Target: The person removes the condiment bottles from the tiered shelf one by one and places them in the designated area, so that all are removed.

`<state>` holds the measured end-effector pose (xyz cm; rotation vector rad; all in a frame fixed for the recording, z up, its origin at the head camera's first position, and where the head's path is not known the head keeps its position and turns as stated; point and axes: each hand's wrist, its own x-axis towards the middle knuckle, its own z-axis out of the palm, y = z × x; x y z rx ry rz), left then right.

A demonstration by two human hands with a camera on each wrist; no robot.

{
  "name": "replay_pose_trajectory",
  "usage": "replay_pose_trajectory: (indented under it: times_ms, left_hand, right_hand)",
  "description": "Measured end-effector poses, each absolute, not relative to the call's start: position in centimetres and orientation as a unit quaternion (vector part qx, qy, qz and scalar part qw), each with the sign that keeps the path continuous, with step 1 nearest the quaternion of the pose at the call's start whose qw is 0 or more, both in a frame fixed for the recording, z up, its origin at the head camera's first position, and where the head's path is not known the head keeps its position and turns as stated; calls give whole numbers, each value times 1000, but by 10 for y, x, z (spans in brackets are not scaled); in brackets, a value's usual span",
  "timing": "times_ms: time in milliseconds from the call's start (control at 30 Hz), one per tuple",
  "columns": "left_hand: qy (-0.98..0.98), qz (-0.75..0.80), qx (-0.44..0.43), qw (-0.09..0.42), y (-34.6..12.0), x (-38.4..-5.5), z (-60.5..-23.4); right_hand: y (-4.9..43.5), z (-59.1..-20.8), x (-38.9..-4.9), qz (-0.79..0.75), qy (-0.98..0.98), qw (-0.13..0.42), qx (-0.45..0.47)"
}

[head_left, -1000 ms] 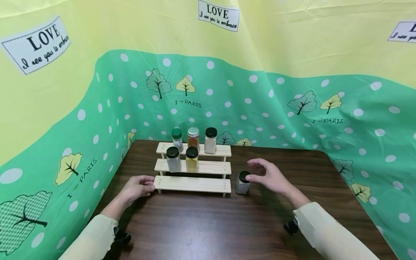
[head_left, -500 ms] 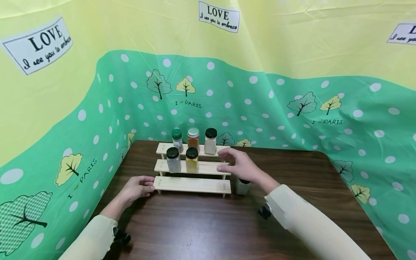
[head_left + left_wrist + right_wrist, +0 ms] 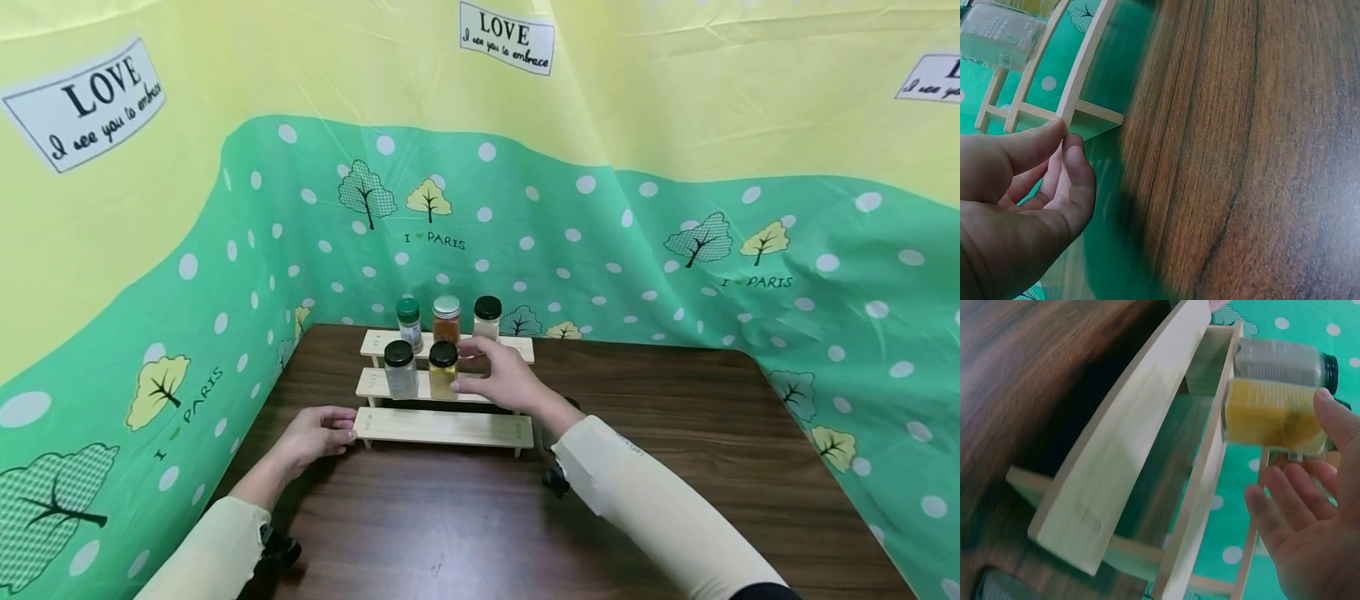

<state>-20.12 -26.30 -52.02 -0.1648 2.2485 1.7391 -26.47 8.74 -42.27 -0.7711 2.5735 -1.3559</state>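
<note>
A three-tier wooden spice rack (image 3: 442,426) stands on the table. My left hand (image 3: 315,435) holds its lowest shelf at the left end; in the left wrist view, thumb and fingers of the left hand (image 3: 1035,181) pinch the shelf's end. On the middle shelf stand a spice jar of grey powder (image 3: 402,380) and, right of it, a spice jar of yellow powder (image 3: 441,382), both black-lidded. My right hand (image 3: 504,379) is at the yellow jar's right side. In the right wrist view, its thumb (image 3: 1335,415) overlaps the yellow jar (image 3: 1269,412) near the lid, its fingers spread below.
On the top shelf are a green-lidded jar (image 3: 409,321), a reddish-brown jar (image 3: 446,318) and a black-lidded pale jar (image 3: 487,313). Another jar (image 3: 992,586) stands on the table right of the rack, mostly hidden by my right wrist in the head view. Patterned cloth (image 3: 637,225) hangs behind.
My right hand has left the jar on the table and moved left, across the rack's right end, to the yellow jar. My left hand has stayed at the shelf's end.
</note>
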Motion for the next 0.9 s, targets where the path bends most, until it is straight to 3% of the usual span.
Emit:
replay_pose_trajectory:
  times_ms: [900]
  left_hand:
    - [780,605,-64,150,-262,-201,-517]
  right_hand:
    - [73,-431,-268,-473,852,61,-217]
